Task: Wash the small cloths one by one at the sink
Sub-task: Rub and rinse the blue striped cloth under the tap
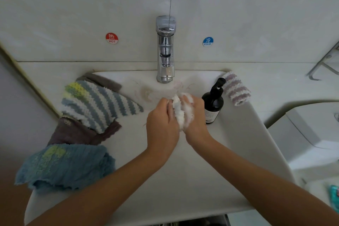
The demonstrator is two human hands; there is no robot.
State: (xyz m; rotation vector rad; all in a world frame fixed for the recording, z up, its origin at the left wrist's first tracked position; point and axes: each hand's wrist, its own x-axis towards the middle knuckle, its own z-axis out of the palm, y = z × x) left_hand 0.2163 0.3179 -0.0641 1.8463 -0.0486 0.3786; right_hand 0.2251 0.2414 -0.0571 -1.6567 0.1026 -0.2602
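Over the white sink (pixel 183 180) I hold a small white fluffy cloth (pixel 179 113) bunched between both hands, just below the chrome tap (pixel 165 49). My left hand (pixel 162 124) grips its left side and my right hand (pixel 195 119) grips its right side, with foam on the fingers. On the sink's left rim lie a grey-and-white striped cloth (pixel 99 102), a brown cloth (pixel 80 132) and a blue cloth (pixel 64 165). A pink-and-white striped cloth (pixel 236 88) lies at the right back corner.
A black pump bottle (pixel 213 102) stands on the right rim, close to my right hand. Red HOT (pixel 111 38) and blue COLD (pixel 207 41) stickers flank the tap on the wall. A metal rack (pixel 322 64) is at far right.
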